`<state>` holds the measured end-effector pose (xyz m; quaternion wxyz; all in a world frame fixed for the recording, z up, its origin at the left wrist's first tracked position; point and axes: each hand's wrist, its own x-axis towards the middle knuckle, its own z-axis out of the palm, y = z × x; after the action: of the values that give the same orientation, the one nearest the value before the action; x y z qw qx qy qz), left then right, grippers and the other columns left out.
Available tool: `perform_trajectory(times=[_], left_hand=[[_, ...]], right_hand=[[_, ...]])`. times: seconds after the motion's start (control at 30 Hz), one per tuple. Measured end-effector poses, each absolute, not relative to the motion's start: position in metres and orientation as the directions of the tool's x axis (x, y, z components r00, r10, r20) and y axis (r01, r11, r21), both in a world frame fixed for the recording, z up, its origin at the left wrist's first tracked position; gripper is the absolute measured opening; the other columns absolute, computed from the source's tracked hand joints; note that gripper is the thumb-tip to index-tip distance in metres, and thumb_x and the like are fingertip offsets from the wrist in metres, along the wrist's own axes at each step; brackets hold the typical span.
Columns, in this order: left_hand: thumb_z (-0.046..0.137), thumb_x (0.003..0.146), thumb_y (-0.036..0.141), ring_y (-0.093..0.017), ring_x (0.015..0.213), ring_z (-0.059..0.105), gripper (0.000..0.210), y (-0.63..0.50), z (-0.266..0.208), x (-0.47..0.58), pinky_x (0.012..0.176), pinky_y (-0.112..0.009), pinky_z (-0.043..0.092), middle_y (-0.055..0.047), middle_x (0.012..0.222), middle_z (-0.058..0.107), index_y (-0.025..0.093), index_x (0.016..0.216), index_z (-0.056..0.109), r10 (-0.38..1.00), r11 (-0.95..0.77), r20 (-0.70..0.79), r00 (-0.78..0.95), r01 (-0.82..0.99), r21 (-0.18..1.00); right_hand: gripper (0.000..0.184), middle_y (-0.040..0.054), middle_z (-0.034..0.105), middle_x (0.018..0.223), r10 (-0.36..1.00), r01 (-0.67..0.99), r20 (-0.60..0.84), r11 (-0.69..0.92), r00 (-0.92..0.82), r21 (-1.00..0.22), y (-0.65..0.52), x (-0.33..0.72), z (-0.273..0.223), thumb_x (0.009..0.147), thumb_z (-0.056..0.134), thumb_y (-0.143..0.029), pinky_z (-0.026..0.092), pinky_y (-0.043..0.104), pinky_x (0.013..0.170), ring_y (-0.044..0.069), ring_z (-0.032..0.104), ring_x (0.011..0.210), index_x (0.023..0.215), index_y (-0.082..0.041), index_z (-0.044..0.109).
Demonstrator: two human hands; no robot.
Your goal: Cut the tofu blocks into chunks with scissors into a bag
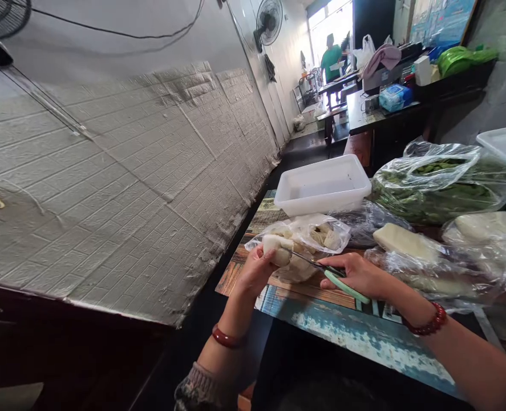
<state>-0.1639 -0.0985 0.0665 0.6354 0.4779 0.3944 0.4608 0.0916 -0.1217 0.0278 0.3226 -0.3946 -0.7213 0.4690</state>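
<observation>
My left hand (255, 271) grips a pale, whitish, rounded piece of food (277, 250); its exact kind I cannot make out. In my right hand (366, 277) is a pair of scissors (345, 286) with light green handles. Its blades point left and reach the pale piece, though whether they are cutting into it is unclear. Just beyond and below, a clear plastic bag (342, 229) holds more pale lumps (321, 235). A white rectangular plastic tub (321, 200) stands behind the bag on the worn wooden table (321, 325).
To the right lie a clear bag of green leaves (441, 197), a pale block (407, 241) and more plastic-wrapped pale food (484, 228). A textured brick-pattern wall (150, 188) runs along the left. Farther back, a person in green (330, 60) stands near other tables.
</observation>
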Motion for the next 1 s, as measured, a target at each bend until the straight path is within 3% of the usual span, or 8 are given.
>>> perform_trajectory(times=[0.3,0.53,0.8,1.0], left_hand=[[0.085,0.067,0.039,-0.022,0.076,0.069,0.048,-0.102,0.066,-0.169,0.067,-0.033,0.056,-0.009,0.090,0.071,0.013,0.103,0.066,0.963,0.121,-0.078,0.258,-0.157,0.980],[0.085,0.066,0.039,-0.020,0.075,0.067,0.046,-0.100,0.075,-0.168,0.066,-0.030,0.054,-0.009,0.090,0.071,0.012,0.101,0.069,0.950,0.099,-0.062,0.304,-0.106,0.989],[0.084,0.068,0.040,-0.019,0.074,0.066,0.049,-0.099,0.077,-0.165,0.065,-0.029,0.054,-0.010,0.090,0.070,0.010,0.103,0.067,0.947,0.100,-0.063,0.314,-0.104,0.989],[0.083,0.069,0.039,-0.016,0.073,0.063,0.047,-0.097,0.075,-0.165,0.066,-0.027,0.054,-0.008,0.089,0.069,0.010,0.101,0.068,0.932,0.073,-0.062,0.356,-0.016,0.997]], right_hand=[[0.060,0.0096,0.074,0.116,0.891,0.375,0.115,0.298,-0.439,-0.878,-0.120,0.093,0.025,0.071,0.075,-0.050,0.051,0.041,0.094,0.035,0.067,0.105,0.120,-0.016,0.072],[0.070,0.0073,0.076,0.098,0.875,0.450,0.056,0.302,-0.482,-0.840,-0.123,0.095,0.032,0.068,0.077,-0.051,0.054,0.037,0.082,0.030,0.068,0.090,0.129,-0.018,0.066],[0.082,0.0107,0.070,0.118,0.852,0.415,0.016,0.271,-0.523,-0.868,-0.123,0.099,0.035,0.067,0.077,-0.054,0.052,0.038,0.090,0.031,0.066,0.098,0.137,-0.015,0.058],[0.082,0.0088,0.073,0.110,0.854,0.426,0.010,0.270,-0.521,-0.864,-0.122,0.099,0.033,0.067,0.078,-0.055,0.052,0.037,0.091,0.030,0.067,0.096,0.137,-0.018,0.058]])
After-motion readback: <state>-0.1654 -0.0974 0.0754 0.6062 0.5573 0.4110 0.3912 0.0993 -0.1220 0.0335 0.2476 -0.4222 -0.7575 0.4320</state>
